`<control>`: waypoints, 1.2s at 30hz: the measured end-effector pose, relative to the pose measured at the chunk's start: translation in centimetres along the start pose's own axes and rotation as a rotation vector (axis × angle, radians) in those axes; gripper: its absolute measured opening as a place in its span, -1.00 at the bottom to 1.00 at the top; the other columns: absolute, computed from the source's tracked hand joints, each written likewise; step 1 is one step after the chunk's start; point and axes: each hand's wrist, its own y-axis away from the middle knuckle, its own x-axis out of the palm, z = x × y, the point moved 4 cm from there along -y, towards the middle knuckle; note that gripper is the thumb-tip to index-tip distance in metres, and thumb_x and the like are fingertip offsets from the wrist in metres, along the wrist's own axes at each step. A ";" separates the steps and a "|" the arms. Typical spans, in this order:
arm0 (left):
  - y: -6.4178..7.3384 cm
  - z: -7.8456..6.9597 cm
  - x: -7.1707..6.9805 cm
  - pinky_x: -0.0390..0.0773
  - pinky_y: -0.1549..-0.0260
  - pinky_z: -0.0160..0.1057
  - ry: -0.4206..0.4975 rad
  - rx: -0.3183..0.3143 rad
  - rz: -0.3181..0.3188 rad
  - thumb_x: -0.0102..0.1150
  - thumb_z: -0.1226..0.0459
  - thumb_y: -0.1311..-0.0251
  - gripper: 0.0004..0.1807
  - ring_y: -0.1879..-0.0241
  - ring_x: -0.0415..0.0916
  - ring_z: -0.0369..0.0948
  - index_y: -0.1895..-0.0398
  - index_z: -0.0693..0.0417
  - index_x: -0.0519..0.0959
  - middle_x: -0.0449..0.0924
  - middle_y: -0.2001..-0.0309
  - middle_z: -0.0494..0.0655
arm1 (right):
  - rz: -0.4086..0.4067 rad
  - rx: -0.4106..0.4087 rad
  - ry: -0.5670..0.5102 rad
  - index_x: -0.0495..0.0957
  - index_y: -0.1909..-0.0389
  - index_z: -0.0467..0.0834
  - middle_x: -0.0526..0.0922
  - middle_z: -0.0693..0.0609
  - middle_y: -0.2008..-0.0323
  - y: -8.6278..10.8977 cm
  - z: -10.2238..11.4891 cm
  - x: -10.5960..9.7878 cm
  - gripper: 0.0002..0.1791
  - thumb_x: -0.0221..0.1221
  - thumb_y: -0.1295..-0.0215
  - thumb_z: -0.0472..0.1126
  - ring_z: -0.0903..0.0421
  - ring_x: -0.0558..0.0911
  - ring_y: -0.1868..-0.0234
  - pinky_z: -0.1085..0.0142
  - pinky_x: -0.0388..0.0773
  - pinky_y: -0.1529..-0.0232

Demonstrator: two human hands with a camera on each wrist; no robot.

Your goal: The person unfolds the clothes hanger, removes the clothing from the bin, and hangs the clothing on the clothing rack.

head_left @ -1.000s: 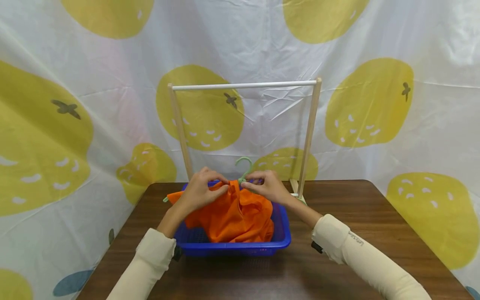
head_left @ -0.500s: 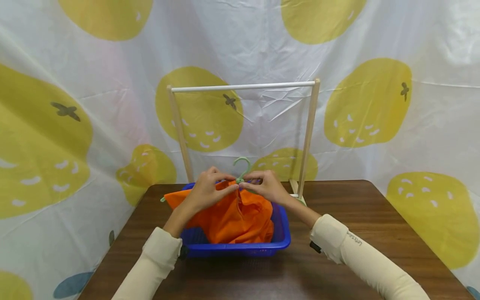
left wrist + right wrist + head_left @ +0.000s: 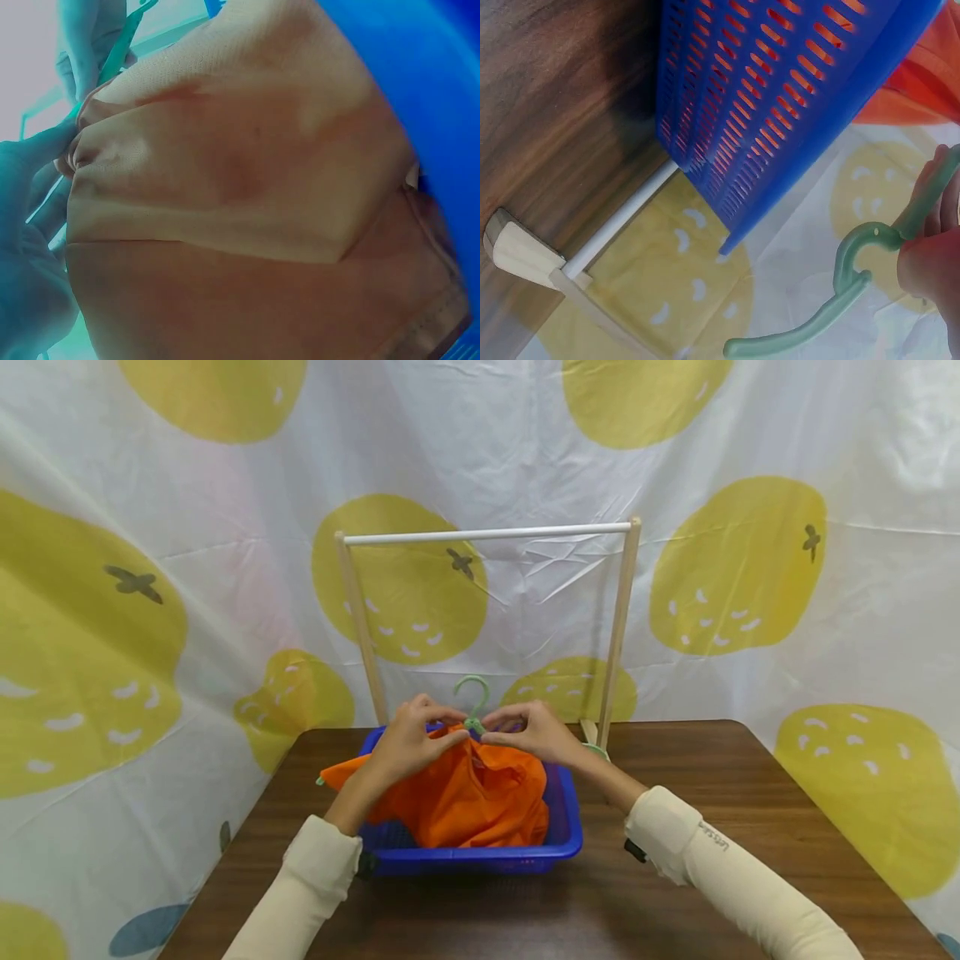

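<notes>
An orange garment lies bunched in a blue basket, one end stretching past the basket's left rim. From its neckline rises the hook of a green clothes hanger. My left hand pinches the garment's neckline beside the hanger's neck; the left wrist view shows its fingertips at the gathered cloth. On the other side, my right hand pinches the hanger near its neck. In the right wrist view the bare hanger arm sticks out from that hand, outside the cloth. A small green tip peeks from the garment's left end.
Behind the basket stands a small rack with wooden uprights and a white top rod. All of it rests on a brown wooden table. A white curtain with yellow fruit prints hangs behind and at the sides.
The hanger hook has shifted left, and the garment's left end has slid left and down. My left hand moved right to the hanger's neck, then slightly back. A green arm now shows beyond my right wrist.
</notes>
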 end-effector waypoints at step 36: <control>-0.1 1.1 -0.1 0.49 0.33 -0.21 0.011 -0.080 -0.003 0.56 0.20 -0.14 -0.79 0.31 0.56 0.03 0.21 0.09 0.85 0.81 0.33 -0.14 | -0.024 -0.078 0.049 0.76 0.04 -0.13 0.82 0.03 0.24 0.3 0.6 1.1 -0.79 0.41 -0.32 -0.25 0.14 0.79 0.28 0.31 0.71 0.22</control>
